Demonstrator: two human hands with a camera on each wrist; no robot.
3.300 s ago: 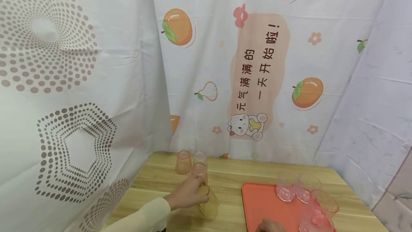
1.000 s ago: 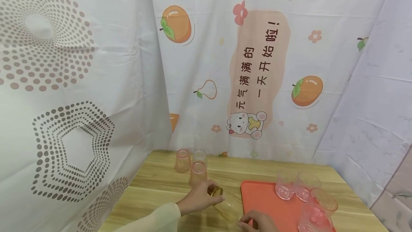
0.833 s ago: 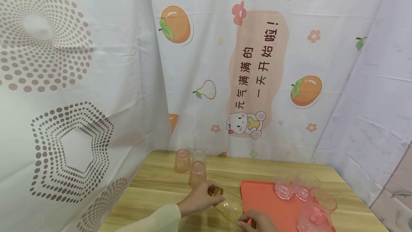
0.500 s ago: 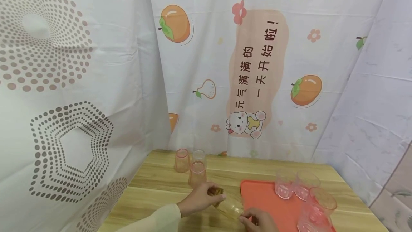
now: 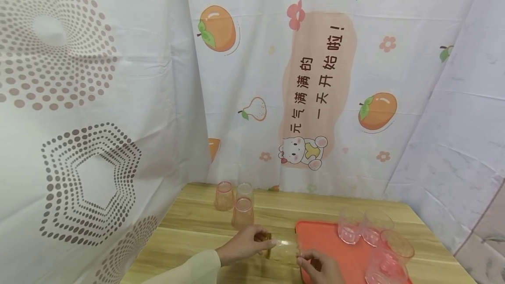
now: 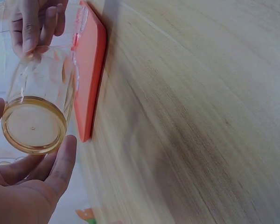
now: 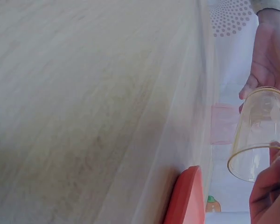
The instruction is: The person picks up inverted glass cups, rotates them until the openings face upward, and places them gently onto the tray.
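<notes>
A clear yellow tumbler [image 5: 287,249] is held on its side above the table, its base toward the left and its mouth toward the right. My left hand [image 5: 244,245] grips the base end; in the left wrist view, thumb and fingers [image 6: 65,161] sit around the thick bottom. At the other end my right hand [image 5: 322,267] pinches the rim, which shows in the right wrist view beside its fingertips [image 7: 273,172]. Behind the left hand stand two pink tumblers, a back one [image 5: 224,200] and a front one [image 5: 243,217], with a colourless tumbler [image 5: 246,191] beside them, all mouth down.
A red tray [image 5: 321,233] lies on the wooden table [image 5: 189,231], just right of the yellow tumbler. Several pinkish see-through cups, including one with an orange-tinted rim [image 5: 398,244], stand along its right side. Printed curtains [image 5: 252,73] enclose the table's back and sides.
My left hand has carried the yellow tumbler right, away from the other tumblers, and it has turned from tilted to nearly level. My right hand has come up and taken the rim.
</notes>
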